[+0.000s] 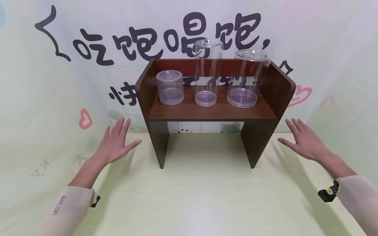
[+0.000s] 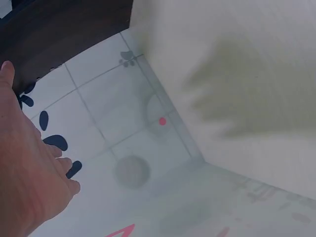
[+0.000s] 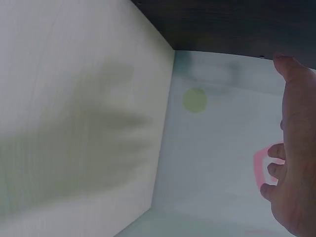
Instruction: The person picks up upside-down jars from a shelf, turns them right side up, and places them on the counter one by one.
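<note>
Hands (image 1: 113, 144) (image 1: 308, 142) either side of brown shelf (image 1: 212, 113)

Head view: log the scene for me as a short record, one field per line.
Shelf: brown, standing on the table
Load, left to right: short jar, slim jar, wide jar; all clear
Left hand: beside the shelf's left side, fingers extended, holding nothing
Right hand: beside its right side, fingers extended, holding nothing
Jar contact: neither hand

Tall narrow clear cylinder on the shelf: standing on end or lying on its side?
Standing on end: the head view shows the cylinder with one round end on the shelf and the other above it.
</note>
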`<move>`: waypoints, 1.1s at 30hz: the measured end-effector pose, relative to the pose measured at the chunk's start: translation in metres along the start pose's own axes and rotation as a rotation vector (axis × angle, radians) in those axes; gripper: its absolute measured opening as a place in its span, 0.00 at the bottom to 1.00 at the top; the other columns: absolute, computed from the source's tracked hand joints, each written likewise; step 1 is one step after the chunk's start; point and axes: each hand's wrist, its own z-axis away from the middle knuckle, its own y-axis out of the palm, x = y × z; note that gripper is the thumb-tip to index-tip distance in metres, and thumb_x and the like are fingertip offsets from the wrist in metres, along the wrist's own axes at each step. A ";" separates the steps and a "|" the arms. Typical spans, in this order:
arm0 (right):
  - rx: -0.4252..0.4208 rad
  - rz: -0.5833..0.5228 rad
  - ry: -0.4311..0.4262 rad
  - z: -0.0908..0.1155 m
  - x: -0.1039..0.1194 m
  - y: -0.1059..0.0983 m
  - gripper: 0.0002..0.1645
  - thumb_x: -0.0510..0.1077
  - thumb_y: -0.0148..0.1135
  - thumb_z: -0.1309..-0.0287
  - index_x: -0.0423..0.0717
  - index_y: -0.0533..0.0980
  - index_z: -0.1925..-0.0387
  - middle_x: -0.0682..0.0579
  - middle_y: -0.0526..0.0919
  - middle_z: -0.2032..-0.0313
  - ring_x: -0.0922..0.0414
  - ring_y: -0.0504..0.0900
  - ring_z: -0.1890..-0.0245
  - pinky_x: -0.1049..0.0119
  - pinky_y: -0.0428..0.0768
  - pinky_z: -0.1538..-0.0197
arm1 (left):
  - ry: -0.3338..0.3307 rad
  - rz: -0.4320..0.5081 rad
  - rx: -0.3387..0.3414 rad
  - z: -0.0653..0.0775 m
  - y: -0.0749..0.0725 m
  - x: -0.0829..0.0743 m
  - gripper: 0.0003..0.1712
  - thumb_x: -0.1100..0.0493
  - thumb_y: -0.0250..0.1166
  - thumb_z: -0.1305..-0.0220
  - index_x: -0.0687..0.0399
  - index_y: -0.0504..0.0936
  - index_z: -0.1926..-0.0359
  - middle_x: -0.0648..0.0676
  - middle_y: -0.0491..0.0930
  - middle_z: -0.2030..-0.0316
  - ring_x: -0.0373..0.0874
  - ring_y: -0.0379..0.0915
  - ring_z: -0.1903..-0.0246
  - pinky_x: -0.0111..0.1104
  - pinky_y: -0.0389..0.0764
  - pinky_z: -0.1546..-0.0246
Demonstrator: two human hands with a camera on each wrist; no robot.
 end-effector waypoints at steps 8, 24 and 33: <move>-0.013 -0.061 0.000 -0.002 0.002 -0.021 0.54 0.59 0.63 0.28 0.31 0.52 0.19 0.22 0.56 0.24 0.24 0.51 0.22 0.32 0.50 0.20 | 0.047 0.000 -0.043 -0.005 -0.022 -0.009 0.59 0.30 0.55 0.27 0.61 0.40 0.15 0.71 0.43 0.17 0.69 0.40 0.19 0.69 0.39 0.22; -0.093 -0.134 -0.017 -0.012 0.013 -0.082 0.51 0.54 0.61 0.26 0.39 0.48 0.16 0.28 0.53 0.21 0.29 0.50 0.21 0.30 0.51 0.21 | 0.123 0.026 -0.131 -0.017 -0.087 -0.031 0.57 0.33 0.55 0.25 0.59 0.39 0.14 0.68 0.42 0.16 0.64 0.37 0.17 0.63 0.35 0.19; -0.149 -0.104 -0.043 -0.026 0.026 -0.114 0.48 0.54 0.59 0.25 0.38 0.51 0.17 0.29 0.55 0.21 0.30 0.51 0.20 0.31 0.50 0.20 | 0.156 0.065 -0.186 -0.026 -0.115 -0.048 0.55 0.30 0.49 0.23 0.58 0.38 0.14 0.65 0.41 0.16 0.64 0.38 0.17 0.59 0.34 0.18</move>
